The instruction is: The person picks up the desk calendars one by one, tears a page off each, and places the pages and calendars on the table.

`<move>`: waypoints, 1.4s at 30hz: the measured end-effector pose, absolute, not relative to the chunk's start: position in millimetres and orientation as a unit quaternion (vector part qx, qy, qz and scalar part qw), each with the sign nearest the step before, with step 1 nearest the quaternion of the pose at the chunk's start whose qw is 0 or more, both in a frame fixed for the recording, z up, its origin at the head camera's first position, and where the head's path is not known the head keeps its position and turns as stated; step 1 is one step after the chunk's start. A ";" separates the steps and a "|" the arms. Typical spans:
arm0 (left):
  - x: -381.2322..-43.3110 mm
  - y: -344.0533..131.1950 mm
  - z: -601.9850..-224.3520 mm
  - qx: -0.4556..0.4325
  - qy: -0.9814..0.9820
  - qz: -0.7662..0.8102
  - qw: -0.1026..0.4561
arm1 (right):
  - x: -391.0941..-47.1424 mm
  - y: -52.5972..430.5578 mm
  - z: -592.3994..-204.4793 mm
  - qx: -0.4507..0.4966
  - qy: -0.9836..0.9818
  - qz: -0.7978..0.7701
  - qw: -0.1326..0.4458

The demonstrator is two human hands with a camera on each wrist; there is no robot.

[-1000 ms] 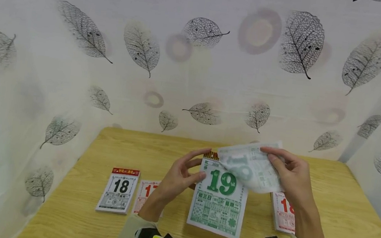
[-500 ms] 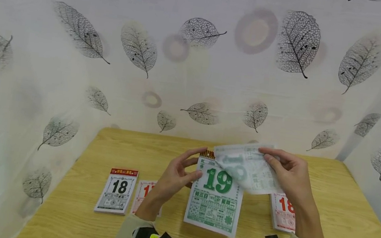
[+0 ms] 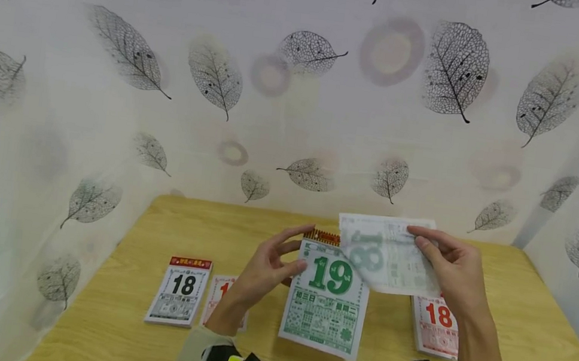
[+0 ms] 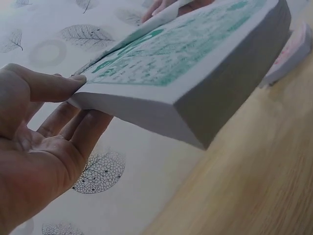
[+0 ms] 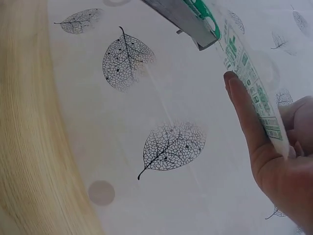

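A tear-off calendar (image 3: 324,311) with a green 19 and a red-gold header strip is held up, tilted, above the table. My left hand (image 3: 265,268) grips its left edge, thumb on the front; in the left wrist view the fingers (image 4: 90,129) lie underneath the thick pad (image 4: 142,115). To the right, my right hand (image 3: 454,273) pinches a thin calendar page (image 3: 391,256), whose reversed 18 shows through. The page overlaps the pad's upper right corner. In the right wrist view the page (image 5: 257,93) stands close to the pad's corner; whether they still join I cannot tell.
A calendar with a black 18 (image 3: 181,290) lies at the left of the wooden table (image 3: 103,326). Beside it, a red-numbered calendar (image 3: 215,298) is partly hidden by my left arm. A red 18 calendar (image 3: 434,325) lies partly behind my right wrist. A leaf-patterned wall covering (image 3: 308,116) stands behind.
The page in my right hand has moved right and turned flatter, uncovering more of the calendar's header strip and the 19. My left hand keeps its grip on the calendar.
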State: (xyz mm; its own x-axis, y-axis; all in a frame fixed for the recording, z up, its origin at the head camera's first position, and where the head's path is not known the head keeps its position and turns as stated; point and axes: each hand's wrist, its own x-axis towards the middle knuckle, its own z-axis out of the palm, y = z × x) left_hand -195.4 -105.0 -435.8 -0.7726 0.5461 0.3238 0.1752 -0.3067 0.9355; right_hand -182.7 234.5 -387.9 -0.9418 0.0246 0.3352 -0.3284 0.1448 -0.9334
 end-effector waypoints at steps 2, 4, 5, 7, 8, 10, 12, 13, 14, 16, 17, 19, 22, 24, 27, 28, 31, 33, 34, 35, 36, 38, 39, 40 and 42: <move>-195.2 -105.3 -435.4 0.311 0.575 0.746 0.129 | -183.1 236.3 -388.8 0.111 -0.739 0.650 0.138; -195.3 -105.6 -434.8 0.309 0.575 0.747 0.130 | -183.8 237.7 -389.3 0.116 -0.740 0.646 0.148; -195.5 -105.7 -434.6 0.309 0.575 0.747 0.128 | -184.0 238.1 -389.3 0.118 -0.739 0.645 0.152; -195.7 -106.3 -434.5 0.307 0.576 0.747 0.122 | -183.8 238.7 -389.1 0.118 -0.737 0.645 0.160; -195.7 -106.4 -434.4 0.307 0.576 0.748 0.120 | -183.5 238.9 -389.0 0.117 -0.736 0.646 0.163; -196.0 -106.7 -434.8 0.307 0.577 0.748 0.117 | -183.1 239.5 -388.7 0.117 -0.733 0.650 0.162; -196.0 -107.1 -434.9 0.308 0.576 0.748 0.118 | -182.9 240.6 -388.6 0.112 -0.730 0.654 0.163; -196.0 -107.6 -435.0 0.308 0.575 0.749 0.117 | -182.9 241.3 -388.4 0.109 -0.730 0.655 0.166; -196.1 -108.3 -435.2 0.308 0.574 0.750 0.116 | -182.8 242.4 -388.4 0.104 -0.725 0.660 0.167; -195.9 -110.1 -435.2 0.308 0.574 0.751 0.110 | -182.3 245.3 -388.7 0.097 -0.720 0.665 0.176; -195.8 -111.2 -434.9 0.308 0.573 0.752 0.106 | -182.1 246.7 -389.0 0.094 -0.715 0.669 0.181; -195.7 -113.3 -434.5 0.308 0.573 0.752 0.101 | -181.7 249.6 -389.5 0.093 -0.705 0.678 0.185; -195.9 -115.2 -433.6 0.310 0.574 0.752 0.099 | -181.7 251.8 -389.8 0.093 -0.695 0.688 0.187; -196.3 -115.4 -433.3 0.309 0.573 0.752 0.102 | -181.7 252.4 -389.5 0.089 -0.694 0.689 0.188; -196.8 -114.7 -433.1 0.309 0.570 0.754 0.104 | -181.2 253.1 -388.9 0.080 -0.694 0.690 0.190; -196.8 -114.4 -433.0 0.310 0.569 0.755 0.105 | -180.9 253.8 -388.7 0.077 -0.695 0.689 0.193; -196.9 -114.0 -432.9 0.313 0.568 0.754 0.106 | -179.0 258.1 -388.6 0.064 -0.692 0.689 0.203; -196.8 -114.6 -432.7 0.314 0.568 0.753 0.104 | -177.8 261.5 -388.6 0.057 -0.684 0.696 0.209; -196.6 -115.1 -432.5 0.312 0.570 0.753 0.104 | -177.3 263.1 -388.6 0.054 -0.682 0.698 0.212; -196.7 -115.6 -432.2 0.312 0.571 0.753 0.104 | -177.2 264.5 -388.6 0.053 -0.678 0.702 0.213; -196.6 -116.1 -432.0 0.310 0.572 0.752 0.103 | -177.2 265.7 -388.6 0.053 -0.675 0.704 0.214; -196.5 -116.7 -431.6 0.307 0.573 0.753 0.104 | -178.2 267.1 -388.7 0.052 -0.670 0.708 0.217; -196.5 -116.9 -431.6 0.305 0.574 0.753 0.105 | -178.6 267.8 -388.7 0.051 -0.670 0.708 0.219; -196.4 -117.1 -431.4 0.304 0.575 0.752 0.105 | -178.8 268.9 -389.0 0.049 -0.670 0.707 0.222; -196.0 -117.6 -430.7 0.301 0.577 0.752 0.104 | -179.9 270.3 -389.8 0.053 -0.661 0.713 0.229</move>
State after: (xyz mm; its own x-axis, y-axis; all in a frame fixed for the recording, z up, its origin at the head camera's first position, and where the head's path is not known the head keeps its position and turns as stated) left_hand -196.0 -117.6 -430.7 -0.7972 0.5037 0.3328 0.1914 -0.3120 0.9306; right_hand -179.9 270.3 -389.8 -0.8898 0.2555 0.3781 -0.3966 -0.0228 -0.9177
